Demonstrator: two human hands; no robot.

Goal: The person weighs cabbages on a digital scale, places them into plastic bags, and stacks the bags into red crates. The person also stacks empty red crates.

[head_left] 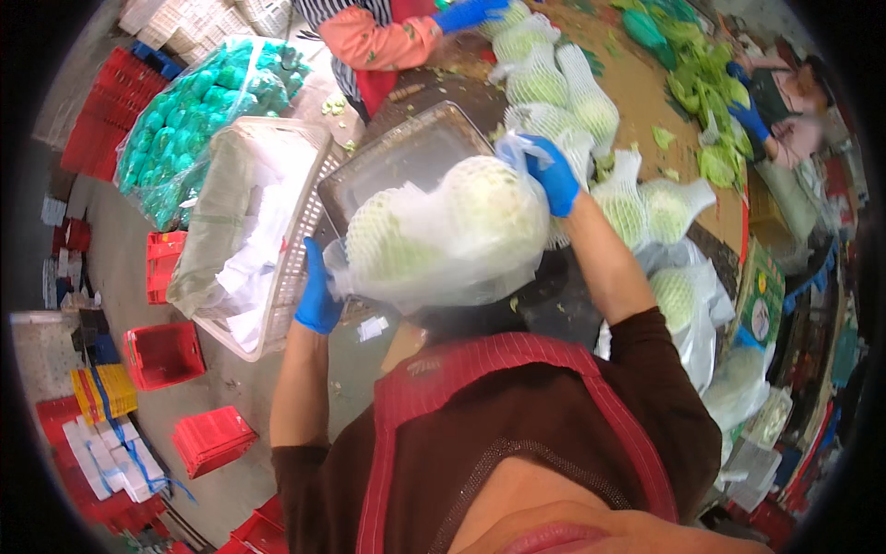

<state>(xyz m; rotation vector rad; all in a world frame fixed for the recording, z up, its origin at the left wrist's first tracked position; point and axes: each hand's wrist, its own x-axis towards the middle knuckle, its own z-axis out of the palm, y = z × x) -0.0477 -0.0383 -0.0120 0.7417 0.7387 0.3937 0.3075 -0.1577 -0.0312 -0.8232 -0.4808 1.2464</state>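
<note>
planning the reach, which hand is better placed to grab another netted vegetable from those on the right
Probably the right hand: it is beside those netted vegetables, while the left hand is across the clear bag, nearer the pale basket. Both are occupied at the bag.

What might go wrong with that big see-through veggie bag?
The thin, clear plastic bag might tear: the blue-gloved left hand and blue-gloved right hand hold it near its ends. The round, pale green, net-wrapped vegetables inside look bulky and might tumble out. The bag could also bump the grey rectangular tray beyond it.
</note>
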